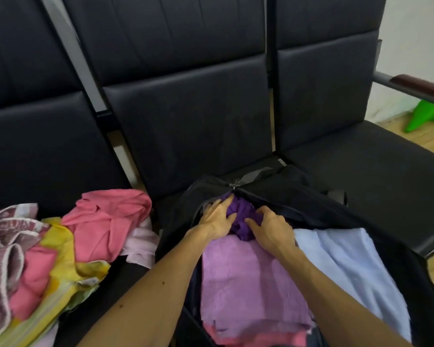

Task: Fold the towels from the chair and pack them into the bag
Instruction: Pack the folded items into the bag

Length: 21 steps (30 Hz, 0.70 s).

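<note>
Reaching in from the near edge, both your forearms run up into the open black bag [281, 186], which lies on the middle seat of the chair row [186, 121]. Nearest you, a pink strip of towel [258, 338] shows at the bag's near end, under a lilac towel [246, 279] lying flat along the bag's left side. Just beside it, along the right side, a light blue towel [343, 266] spreads towards the bag's right rim.

Past these, at the bag's far end, sits a dark purple towel [243, 217], bunched up. Your left hand [217, 220] rests on its left part with fingers fairly straight and spread, pressing down. Your right hand [271, 229] has its fingers curled into the purple cloth from the right, gripping it. The hands are near each other, not touching. Just beyond the towel, the zip pull [236, 184] sits at the far end of the opening.

On the left seat an unfolded heap lies: a mauve patterned towel [3, 246] at the left edge, a yellow towel [65, 269] beside it, and a coral pink towel [105, 221] on top, nearest the bag.

Far right, behind the armrest [419, 87], a green object [424, 115] stands on the floor
</note>
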Motion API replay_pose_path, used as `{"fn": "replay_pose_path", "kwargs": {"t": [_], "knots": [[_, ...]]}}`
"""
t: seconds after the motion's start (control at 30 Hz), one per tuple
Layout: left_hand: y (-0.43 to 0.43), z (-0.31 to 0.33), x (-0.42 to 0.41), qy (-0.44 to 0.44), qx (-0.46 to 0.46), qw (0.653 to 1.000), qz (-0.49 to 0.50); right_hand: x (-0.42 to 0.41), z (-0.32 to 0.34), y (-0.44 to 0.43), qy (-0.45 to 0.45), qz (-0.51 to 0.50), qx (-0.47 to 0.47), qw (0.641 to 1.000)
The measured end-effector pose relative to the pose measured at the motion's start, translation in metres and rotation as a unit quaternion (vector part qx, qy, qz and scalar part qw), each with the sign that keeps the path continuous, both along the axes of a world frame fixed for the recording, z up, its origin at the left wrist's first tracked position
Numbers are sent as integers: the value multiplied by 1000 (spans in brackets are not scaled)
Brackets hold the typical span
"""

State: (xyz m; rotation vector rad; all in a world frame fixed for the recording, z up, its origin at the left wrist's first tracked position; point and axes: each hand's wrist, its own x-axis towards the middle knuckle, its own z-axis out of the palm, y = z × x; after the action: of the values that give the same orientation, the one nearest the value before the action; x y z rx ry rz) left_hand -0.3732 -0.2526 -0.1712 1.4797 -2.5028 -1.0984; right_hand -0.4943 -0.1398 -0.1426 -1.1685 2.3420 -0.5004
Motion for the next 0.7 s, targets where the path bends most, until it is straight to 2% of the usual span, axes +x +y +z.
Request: {"fn": "replay_pose_path", "kwargs": {"t": [0.2, 0.3, 0.37, 0.4, 0.47, 0.53, 0.7], "knots": [[12, 32, 22, 58, 5, 998, 30, 5, 10, 17, 14, -3, -55, 998], [35, 57, 59, 141, -22, 988, 67, 30, 25, 43, 78, 15, -78, 994], [56, 65, 89, 187, -43, 977, 93, 55, 28, 63, 142, 36, -133, 980], [69, 69, 110, 207, -54, 971, 111, 73, 29, 72, 148, 54, -172, 973], [96, 68, 145, 233, -47, 961, 139, 110, 27, 89, 93, 89, -233, 964], [125, 67, 189, 241, -41, 954, 175, 154, 27, 99, 26, 133, -257, 957], [159, 57, 291, 220, -73, 932, 279, 242, 31, 102, -101, 227, -133, 959]]}}
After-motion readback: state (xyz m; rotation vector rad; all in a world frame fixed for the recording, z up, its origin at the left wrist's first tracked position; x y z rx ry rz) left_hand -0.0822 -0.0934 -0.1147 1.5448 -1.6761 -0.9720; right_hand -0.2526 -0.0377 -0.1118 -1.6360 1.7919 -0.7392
